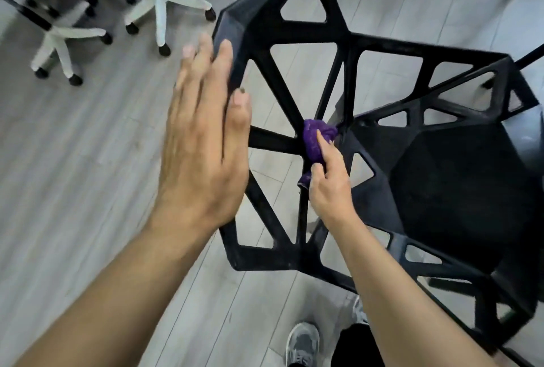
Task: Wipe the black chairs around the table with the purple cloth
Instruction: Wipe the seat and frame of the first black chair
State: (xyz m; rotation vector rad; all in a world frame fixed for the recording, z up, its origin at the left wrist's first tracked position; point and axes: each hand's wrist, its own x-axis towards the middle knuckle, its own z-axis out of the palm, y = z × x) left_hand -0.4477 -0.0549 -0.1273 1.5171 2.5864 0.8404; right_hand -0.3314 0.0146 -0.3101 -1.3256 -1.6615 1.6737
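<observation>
The person is standing over a black chair (441, 190) of moulded plastic, its back a lattice of triangular openings, filling the centre and right of the frame. The left hand (203, 143), left of centre, is lying flat against the outer edge of the chair back with its fingers straight and together, bracing rather than gripping.

The right hand (329, 187), just right of centre, is holding a small bunched purple cloth (312, 143) against the point where several struts meet, low on the back near the seat. Its lower fingers are curling round the cloth's tail, while the index finger (323, 144) is stretching along the wad and pressing it onto the plastic.

The cloth looks soft and light, so it is likely to fold into the narrow corners wherever a fingertip drives it. The chair seems stiff and fairly light, liable to slide on the grey plank floor (88, 146); its top rim looks the sound place to steady it.

White wheeled chair bases (167, 4) are standing at the upper left, and a grey shoe (301, 343) is showing at the bottom.
</observation>
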